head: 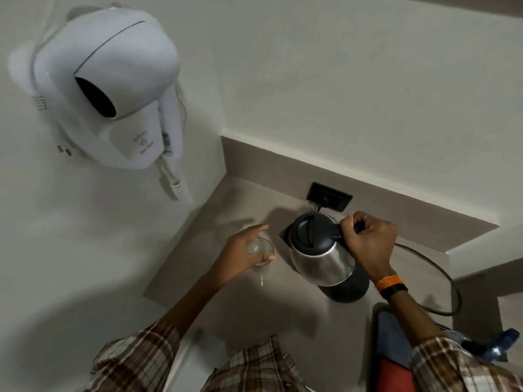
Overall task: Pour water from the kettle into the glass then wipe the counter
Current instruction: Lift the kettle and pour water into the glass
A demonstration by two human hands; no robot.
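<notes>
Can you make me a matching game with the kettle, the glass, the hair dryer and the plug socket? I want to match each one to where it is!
Things:
1. kettle
2. glass
3. hair dryer
4. plug socket

Places:
A. hanging on the wall
B. held by the left hand
C. low on the wall behind the counter, with a plug in it
D. gripped at its handle by the right hand

Pairs: 1-D, 2-B, 3-A, 4-C
</notes>
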